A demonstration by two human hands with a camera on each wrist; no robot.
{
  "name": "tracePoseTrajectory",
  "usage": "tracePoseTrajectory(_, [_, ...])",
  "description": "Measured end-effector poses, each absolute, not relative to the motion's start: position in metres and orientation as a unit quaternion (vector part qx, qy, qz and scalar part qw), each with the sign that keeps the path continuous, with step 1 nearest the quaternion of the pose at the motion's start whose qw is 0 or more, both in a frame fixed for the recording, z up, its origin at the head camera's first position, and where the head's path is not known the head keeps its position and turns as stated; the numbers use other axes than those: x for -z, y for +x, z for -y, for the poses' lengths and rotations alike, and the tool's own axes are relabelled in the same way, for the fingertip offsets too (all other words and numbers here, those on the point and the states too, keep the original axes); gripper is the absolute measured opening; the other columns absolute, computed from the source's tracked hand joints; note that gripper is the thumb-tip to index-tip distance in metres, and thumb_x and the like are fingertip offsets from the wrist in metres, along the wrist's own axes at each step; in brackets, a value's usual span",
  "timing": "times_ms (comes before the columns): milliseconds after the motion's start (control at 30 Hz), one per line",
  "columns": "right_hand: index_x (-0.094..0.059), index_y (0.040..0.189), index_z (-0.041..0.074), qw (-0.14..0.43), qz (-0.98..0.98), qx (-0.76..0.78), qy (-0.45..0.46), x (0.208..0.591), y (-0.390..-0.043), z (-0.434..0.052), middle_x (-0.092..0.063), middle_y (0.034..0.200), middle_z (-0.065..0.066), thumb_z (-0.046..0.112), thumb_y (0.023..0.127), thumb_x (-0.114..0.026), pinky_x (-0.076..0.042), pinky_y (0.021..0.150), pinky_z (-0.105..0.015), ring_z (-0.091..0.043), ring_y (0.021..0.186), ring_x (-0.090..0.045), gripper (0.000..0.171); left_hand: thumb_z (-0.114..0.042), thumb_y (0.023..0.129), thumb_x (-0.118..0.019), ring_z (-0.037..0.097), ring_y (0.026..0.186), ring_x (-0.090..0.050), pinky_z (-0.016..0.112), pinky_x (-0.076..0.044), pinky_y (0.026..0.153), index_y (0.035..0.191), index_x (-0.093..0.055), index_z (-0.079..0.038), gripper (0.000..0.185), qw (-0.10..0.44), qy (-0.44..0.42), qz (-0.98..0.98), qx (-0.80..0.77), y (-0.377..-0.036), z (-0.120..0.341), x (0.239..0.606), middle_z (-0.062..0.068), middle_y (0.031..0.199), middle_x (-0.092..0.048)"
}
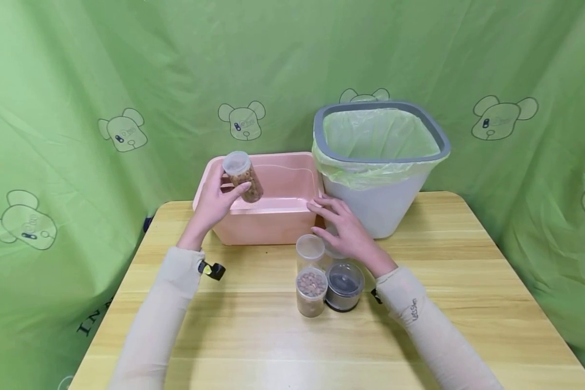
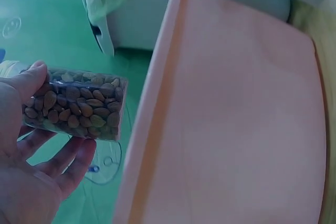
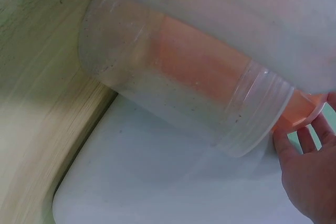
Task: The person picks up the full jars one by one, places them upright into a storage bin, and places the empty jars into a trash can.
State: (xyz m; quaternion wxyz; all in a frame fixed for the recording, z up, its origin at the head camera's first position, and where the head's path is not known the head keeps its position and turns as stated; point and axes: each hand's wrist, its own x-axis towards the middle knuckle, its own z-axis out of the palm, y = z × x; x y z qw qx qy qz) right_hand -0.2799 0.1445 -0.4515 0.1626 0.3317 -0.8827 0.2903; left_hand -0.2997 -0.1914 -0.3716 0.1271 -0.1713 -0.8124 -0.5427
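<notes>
My left hand (image 1: 215,199) holds a clear jar of almonds (image 1: 244,177) tilted above the pink bin (image 1: 268,227). In the left wrist view the jar (image 2: 76,103) lies between thumb and fingers, its pale lid toward the palm. My right hand (image 1: 346,227) holds the bin's near right corner, fingers over the rim and thumb outside; the right wrist view shows the fingertips (image 3: 286,142) at this rim. Below that hand stand clear jars: a seemingly empty one (image 1: 310,247), one with brown pieces (image 1: 312,284), and a wider, shorter one with dark contents (image 1: 345,287).
A white trash can (image 1: 377,203) with a grey rim and green liner bag stands right of the pink bin. Another clear jar (image 1: 333,249) is partly hidden under my right hand. All stand on a wooden table (image 1: 253,325), with a green curtain (image 1: 283,54) behind.
</notes>
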Motion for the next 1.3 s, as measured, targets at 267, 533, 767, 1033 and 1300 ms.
tracePoseTrajectory(267, [-0.054, 0.151, 0.018, 0.163, 0.884, -0.287, 0.331, 0.451, -0.279, -0.144, -0.048, 0.156, -0.010, 0.024, 0.095, -0.076, -0.032, 0.124, -0.055, -0.034, 0.148, -0.038, 0.061, -0.024, 0.097, -0.075, 0.038, 0.125, -0.061, 0.048, -0.053, 0.108, 0.153, -0.040, -0.011, 0.068, 0.135, -0.140, 0.831, 0.521, -0.317, 0.201, 0.382, 0.018, 0.141, -0.055])
tracePoseTrajectory(533, [-0.055, 0.151, 0.018, 0.167, 0.881, -0.290, 0.333, 0.453, -0.279, -0.143, -0.049, 0.156, -0.009, 0.024, 0.095, -0.077, -0.033, 0.123, -0.056, -0.033, 0.148, -0.038, 0.060, -0.019, 0.096, -0.076, 0.038, 0.124, -0.061, 0.049, -0.053, 0.107, 0.152, -0.040, -0.012, 0.068, 0.119, -0.136, 0.841, 0.511, -0.332, 0.208, 0.394, 0.018, 0.141, -0.055])
tracePoseTrajectory(767, [-0.054, 0.151, 0.018, 0.169, 0.882, -0.289, 0.332, 0.453, -0.279, -0.143, -0.048, 0.156, -0.011, 0.025, 0.095, -0.076, -0.033, 0.123, -0.056, -0.034, 0.149, -0.037, 0.060, -0.021, 0.094, -0.077, 0.038, 0.128, -0.057, 0.052, -0.049, 0.111, 0.154, -0.038, -0.010, 0.073, 0.086, -0.122, 0.863, 0.482, -0.343, 0.213, 0.393, 0.017, 0.145, -0.054])
tracePoseTrajectory(1033, [-0.058, 0.148, 0.015, 0.188, 0.872, -0.290, 0.346, 0.454, -0.281, -0.140, -0.052, 0.152, -0.011, 0.021, 0.096, -0.075, -0.034, 0.123, -0.054, -0.034, 0.148, -0.040, 0.054, -0.019, 0.094, -0.077, 0.038, 0.136, -0.052, 0.054, -0.041, 0.118, 0.155, -0.037, -0.008, 0.073, 0.070, -0.118, 0.874, 0.466, -0.343, 0.217, 0.395, 0.018, 0.148, -0.052])
tracePoseTrajectory(1300, [-0.067, 0.135, 0.009, 0.227, 0.855, -0.302, 0.355, 0.449, -0.284, -0.139, -0.061, 0.140, -0.015, 0.013, 0.096, -0.074, -0.038, 0.120, -0.052, -0.035, 0.137, -0.050, 0.040, -0.018, 0.096, -0.075, 0.040, 0.129, -0.056, 0.052, -0.052, 0.108, 0.149, -0.039, -0.003, 0.066, 0.051, -0.120, 0.865, 0.484, -0.337, 0.211, 0.396, 0.023, 0.141, -0.054])
